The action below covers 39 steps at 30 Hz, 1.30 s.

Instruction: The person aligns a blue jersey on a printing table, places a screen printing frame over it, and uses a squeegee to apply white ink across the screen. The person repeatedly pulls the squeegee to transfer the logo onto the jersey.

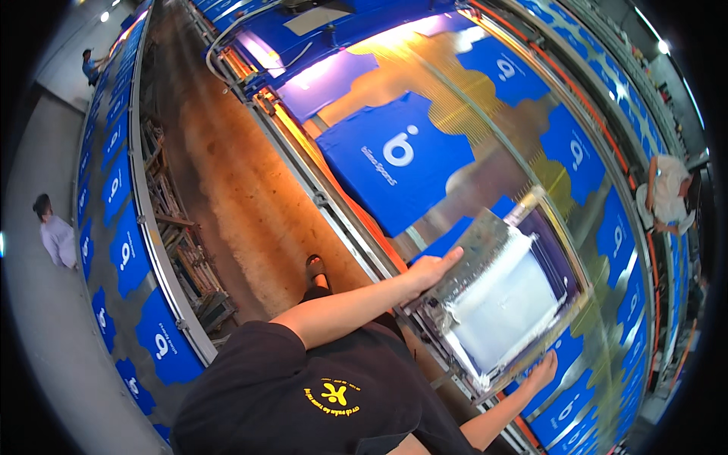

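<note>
Nearest to me, my two hands grip one screen-printing frame (504,292), a metal-edged rectangle with a pale white mesh panel. My left hand (431,271) is curled over its near left edge, thumb on top and fingers underneath. My right hand (540,373) holds the lower right edge with fingers spread along the rim. The frame sits tilted over the long bench (485,91), just above a blue garment panel. Beyond it lies one large blue shirt (394,159) with a white round mark, flat on the bench. Further blue panels line the bench in a row. I count three other people: one (667,193) leaning at the bench's far side, two (54,231) on the floor at left.
</note>
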Each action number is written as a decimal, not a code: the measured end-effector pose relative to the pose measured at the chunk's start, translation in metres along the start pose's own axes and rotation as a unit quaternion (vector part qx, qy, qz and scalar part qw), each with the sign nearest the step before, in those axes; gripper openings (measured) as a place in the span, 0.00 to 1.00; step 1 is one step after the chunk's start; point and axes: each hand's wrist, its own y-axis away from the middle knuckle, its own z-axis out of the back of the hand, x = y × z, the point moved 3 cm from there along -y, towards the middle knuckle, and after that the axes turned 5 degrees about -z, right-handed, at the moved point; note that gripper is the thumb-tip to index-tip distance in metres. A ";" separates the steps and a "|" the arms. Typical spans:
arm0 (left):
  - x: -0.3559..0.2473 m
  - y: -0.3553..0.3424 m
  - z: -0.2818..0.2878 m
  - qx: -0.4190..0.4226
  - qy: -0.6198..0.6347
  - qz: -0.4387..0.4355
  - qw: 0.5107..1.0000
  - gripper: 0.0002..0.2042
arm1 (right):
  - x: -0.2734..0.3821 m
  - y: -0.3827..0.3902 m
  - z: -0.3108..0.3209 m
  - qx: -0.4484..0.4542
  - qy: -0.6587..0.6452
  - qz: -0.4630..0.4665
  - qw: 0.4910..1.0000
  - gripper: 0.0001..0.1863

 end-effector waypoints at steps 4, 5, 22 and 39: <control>-0.037 0.040 0.048 0.095 0.002 -0.033 0.995 0.52 | 0.040 0.066 0.027 -0.025 -0.005 -0.018 1.000 0.24; -0.041 0.049 0.068 0.115 0.001 -0.038 0.993 0.51 | 0.043 0.091 0.021 -0.031 -0.021 -0.022 0.999 0.24; -0.106 0.109 0.261 0.144 0.100 -0.150 0.973 0.42 | 0.163 0.297 -0.095 -0.040 -0.087 0.037 0.995 0.21; -0.187 0.022 0.427 -0.099 0.140 -0.178 0.969 0.31 | 0.204 0.263 -0.425 0.107 -0.065 0.094 0.988 0.21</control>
